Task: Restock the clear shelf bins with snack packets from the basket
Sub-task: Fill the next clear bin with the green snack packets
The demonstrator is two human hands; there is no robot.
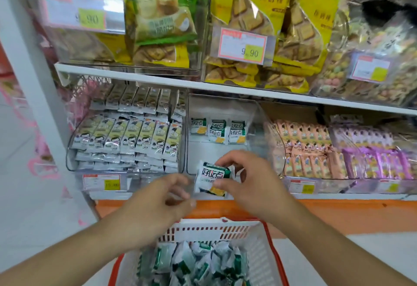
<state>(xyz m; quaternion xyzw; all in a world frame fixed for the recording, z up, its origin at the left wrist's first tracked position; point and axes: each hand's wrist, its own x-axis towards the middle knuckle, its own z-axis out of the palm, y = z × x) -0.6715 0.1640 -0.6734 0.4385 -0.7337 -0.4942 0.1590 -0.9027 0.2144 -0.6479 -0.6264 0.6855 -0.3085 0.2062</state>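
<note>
Right hand pinches one green-and-white snack packet by its edges, just before the middle clear bin. Left hand, loosely curled, holds nothing, beside it. Below both, the basket holds many packets. Placing step judged underway; next, carry packet forward beside three shelved packets.

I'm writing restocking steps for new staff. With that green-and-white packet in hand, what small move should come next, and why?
Probably carry the packet, pinched in the right hand, forward into the middle clear bin and stand it beside the three matching packets there. That bin is mostly bare, while its neighbours look full. The left hand holds nothing, above the basket.
</note>
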